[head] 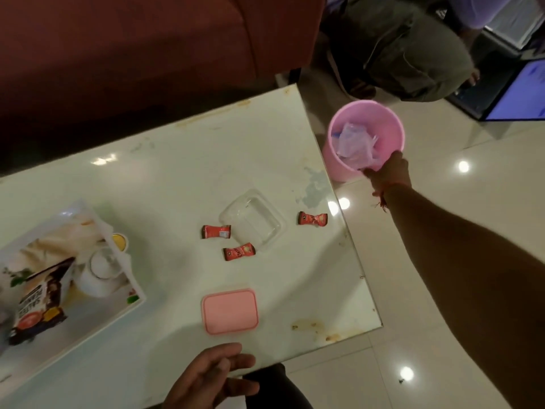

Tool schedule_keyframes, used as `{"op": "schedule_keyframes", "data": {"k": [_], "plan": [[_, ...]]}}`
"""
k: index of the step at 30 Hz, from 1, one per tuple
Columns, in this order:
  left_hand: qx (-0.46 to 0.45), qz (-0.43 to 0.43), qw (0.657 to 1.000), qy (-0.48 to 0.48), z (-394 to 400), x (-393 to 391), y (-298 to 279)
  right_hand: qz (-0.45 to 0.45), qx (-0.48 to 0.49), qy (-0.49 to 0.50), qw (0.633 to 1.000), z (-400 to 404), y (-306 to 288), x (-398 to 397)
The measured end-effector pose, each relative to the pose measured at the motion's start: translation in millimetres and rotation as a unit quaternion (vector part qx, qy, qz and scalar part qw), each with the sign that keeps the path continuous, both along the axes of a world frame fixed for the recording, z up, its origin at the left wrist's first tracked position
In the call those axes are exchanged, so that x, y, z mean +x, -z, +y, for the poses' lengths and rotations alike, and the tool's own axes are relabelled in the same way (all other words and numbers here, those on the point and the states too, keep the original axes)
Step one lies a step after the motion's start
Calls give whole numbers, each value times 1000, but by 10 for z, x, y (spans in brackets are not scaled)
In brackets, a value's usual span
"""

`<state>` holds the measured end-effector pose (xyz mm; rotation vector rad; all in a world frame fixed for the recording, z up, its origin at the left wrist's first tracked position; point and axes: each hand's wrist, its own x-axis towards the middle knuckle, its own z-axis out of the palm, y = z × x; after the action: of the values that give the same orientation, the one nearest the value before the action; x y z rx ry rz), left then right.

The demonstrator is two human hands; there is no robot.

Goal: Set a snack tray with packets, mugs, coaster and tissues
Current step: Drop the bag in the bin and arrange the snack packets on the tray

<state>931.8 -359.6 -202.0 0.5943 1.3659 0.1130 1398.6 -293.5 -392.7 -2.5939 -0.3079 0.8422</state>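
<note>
Head view: tray (124,312) at near left of worktop (182,160) carries one snack packet (38,302) and one white mug (101,274). Three red sachets (216,232) lie loose; no tissues visible. Right hand (390,169) grips pink bin (365,137) rim; left hand (209,376) open, empty. Roughly half done.

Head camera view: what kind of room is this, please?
Probably a home living room: a low white glossy table stands before a dark red upholstered sofa, on a shiny tiled floor, with a pink plastic bin beside it.

Pink bin (339,166) on floor w/ crumpled plastic (355,144); red sofa (132,48) behind.
</note>
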Motion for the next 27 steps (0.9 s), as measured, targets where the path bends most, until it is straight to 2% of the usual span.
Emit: {"op": "schedule_keyframes", "data": {"k": [3,5,8,11,14,17,22,24,27], "plan": [[-28,2,1000,-8,-14,27,-251,17,-24,-17,999,-236,-244,-238],[-37,3,999,-10,3,10,-393,-30,-32,-24,999,-335,-469,-440],[-17,16,999,-28,36,-137,-618,-139,20,-41,989,-383,-925,-872],[-12,33,997,-65,83,-383,-800,-165,63,-76,981,-337,-1354,-1435],[-6,62,993,-101,171,-758,-941,-127,85,-161,975,-238,-1727,-2216],[-3,79,988,-134,261,-1161,-1017,-77,102,-291,948,-192,-1943,-3043],[-3,99,977,-187,421,-1972,-998,84,44,-391,916,-18,-2155,-4406],[2,110,976,-187,535,-2320,-899,159,16,-370,915,114,-2133,-4879],[13,122,979,-160,790,-2794,-715,317,18,-188,929,339,-2034,-5443]]}}
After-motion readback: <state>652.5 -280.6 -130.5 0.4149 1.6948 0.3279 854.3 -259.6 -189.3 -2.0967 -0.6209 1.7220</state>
